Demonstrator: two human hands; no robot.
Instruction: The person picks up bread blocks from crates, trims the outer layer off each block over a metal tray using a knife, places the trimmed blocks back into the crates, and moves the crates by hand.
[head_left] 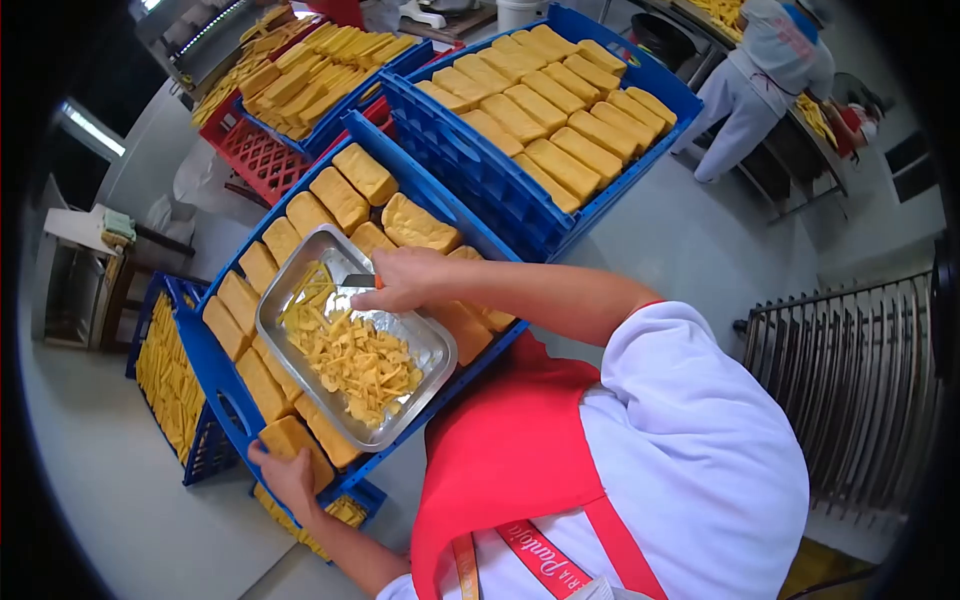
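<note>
My right hand [400, 280] is closed around the orange handle of a knife [358, 281], its blade over a metal tray [440, 347]. Yellow scraps and strips [360, 365] lie in that tray, which rests on yellow loaves in a blue crate [228, 372]. At the crate's near left corner, my left hand [290, 474] grips a loaf [297, 448], fingers on its outer side and end.
Behind stands a second blue crate [470, 160] full of loaves. Cut yellow strips fill crates at the upper left [310, 75] and left [170, 385]. A co-worker [770, 75] stands at the upper right, near a metal rack [850, 390].
</note>
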